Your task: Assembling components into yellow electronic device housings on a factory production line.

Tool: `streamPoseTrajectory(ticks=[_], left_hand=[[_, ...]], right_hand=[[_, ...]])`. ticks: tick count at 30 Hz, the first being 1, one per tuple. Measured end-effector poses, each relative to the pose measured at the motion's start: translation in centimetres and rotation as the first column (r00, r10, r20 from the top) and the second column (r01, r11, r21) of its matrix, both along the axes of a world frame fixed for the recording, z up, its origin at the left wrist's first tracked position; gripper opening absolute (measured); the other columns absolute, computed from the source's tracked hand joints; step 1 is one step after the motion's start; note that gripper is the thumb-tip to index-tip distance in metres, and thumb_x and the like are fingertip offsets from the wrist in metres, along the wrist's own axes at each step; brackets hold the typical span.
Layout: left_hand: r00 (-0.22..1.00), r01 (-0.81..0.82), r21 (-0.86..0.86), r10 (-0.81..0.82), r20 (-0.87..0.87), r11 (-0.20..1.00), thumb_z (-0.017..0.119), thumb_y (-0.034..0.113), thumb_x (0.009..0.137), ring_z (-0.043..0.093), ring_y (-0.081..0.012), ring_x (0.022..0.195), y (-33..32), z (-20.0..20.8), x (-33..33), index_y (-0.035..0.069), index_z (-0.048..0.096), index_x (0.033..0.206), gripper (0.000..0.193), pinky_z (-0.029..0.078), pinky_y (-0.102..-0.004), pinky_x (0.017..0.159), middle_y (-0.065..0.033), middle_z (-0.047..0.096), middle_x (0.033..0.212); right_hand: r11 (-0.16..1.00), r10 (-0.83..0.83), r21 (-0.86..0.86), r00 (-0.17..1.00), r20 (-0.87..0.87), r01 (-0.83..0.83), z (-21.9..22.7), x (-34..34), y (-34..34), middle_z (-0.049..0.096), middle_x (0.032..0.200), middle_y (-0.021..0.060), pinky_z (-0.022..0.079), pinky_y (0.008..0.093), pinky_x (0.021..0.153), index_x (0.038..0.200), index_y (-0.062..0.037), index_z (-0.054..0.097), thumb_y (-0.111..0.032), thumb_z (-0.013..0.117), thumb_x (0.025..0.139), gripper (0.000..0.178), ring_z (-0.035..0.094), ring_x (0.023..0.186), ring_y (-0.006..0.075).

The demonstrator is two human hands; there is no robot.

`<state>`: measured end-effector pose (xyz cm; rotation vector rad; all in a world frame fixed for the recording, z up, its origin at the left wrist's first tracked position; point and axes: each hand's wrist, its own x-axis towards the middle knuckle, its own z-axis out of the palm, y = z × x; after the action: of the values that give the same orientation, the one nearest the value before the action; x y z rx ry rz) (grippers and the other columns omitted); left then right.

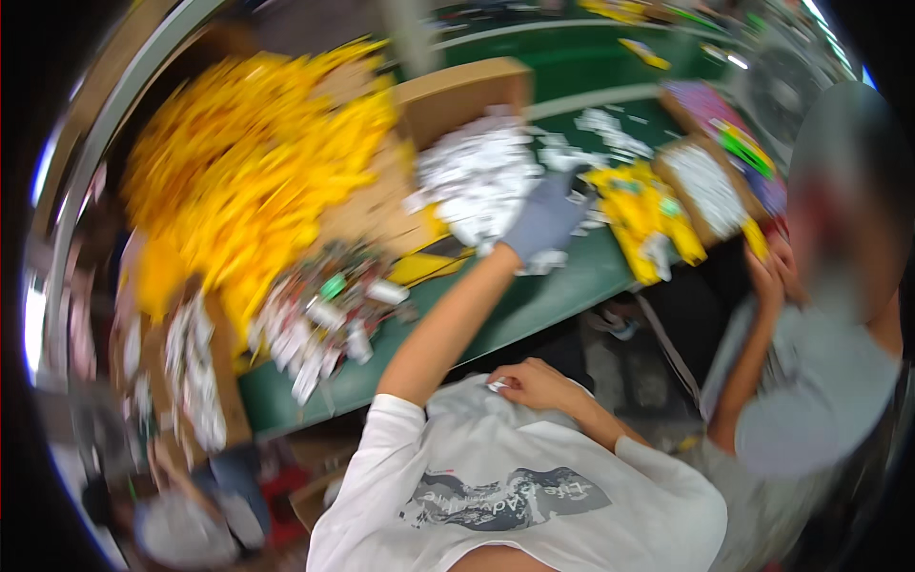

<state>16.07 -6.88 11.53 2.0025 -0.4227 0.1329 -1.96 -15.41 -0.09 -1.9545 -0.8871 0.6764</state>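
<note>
My left hand (pixel 545 221), in a grey glove, reaches over the table to the right edge of a heap of small white packets (pixel 477 176). Its fingers are smeared by motion, so their grip is unclear. Just right of it lie yellow packets (pixel 629 214) with white pieces on them. My bare right hand (pixel 541 386) is close to my waist, in front of my shirt. Its fingers are closed in a pinch on a small white piece (pixel 497 385), too small to name further.
Behind the white heap stands a cardboard box (pixel 462 91). Loose yellow packets (pixel 257 162) spread across the left. Nearer lies a tangled pile of small tagged items (pixel 329 305). A co-worker (pixel 810 362) sits close on the right, beside a box of white packets (pixel 705 186). Another person (pixel 191 524) is at lower left.
</note>
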Motion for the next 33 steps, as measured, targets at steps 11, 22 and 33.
streamPoseTrajectory(ticks=[11,22,33], left_hand=[[0.845,-0.522,0.411,0.520,0.128,0.747,0.058,0.018,0.081,0.062,-0.0288,0.079,20.1,4.7,-13.6,0.007,0.057,0.112,0.034,0.047,-0.0353,0.075,-0.0166,0.064,0.088],[0.858,-0.178,0.979,0.503,0.106,0.097,0.055,0.009,0.070,0.037,-0.0308,0.122,42.3,5.3,-8.2,0.016,0.047,0.121,0.053,0.029,-0.0440,0.102,-0.0140,0.046,0.127],[0.665,-0.742,0.312,0.589,0.459,0.594,0.072,0.019,0.075,0.058,-0.0133,0.082,44.2,10.4,-8.0,0.003,0.057,0.103,0.035,0.046,-0.0272,0.075,-0.0095,0.062,0.095]], right_hand=[[0.868,0.418,0.473,0.737,-0.531,-0.151,7.1,-0.9,5.8,0.057,0.063,-0.0015,0.042,0.0186,0.052,0.097,-0.0041,0.066,-0.010,0.071,0.074,0.024,0.050,0.056,0.0048],[0.875,0.158,0.436,0.727,-0.669,0.211,4.7,0.7,6.1,0.055,0.063,-0.0020,0.042,0.0181,0.053,0.077,-0.0016,0.058,-0.011,0.063,0.082,0.012,0.050,0.055,0.0027],[0.883,0.095,0.411,0.770,-0.630,0.227,3.8,1.8,4.9,0.054,0.064,-0.0022,0.035,0.0177,0.051,0.076,-0.0023,0.057,-0.011,0.061,0.084,0.012,0.044,0.055,0.0014]])
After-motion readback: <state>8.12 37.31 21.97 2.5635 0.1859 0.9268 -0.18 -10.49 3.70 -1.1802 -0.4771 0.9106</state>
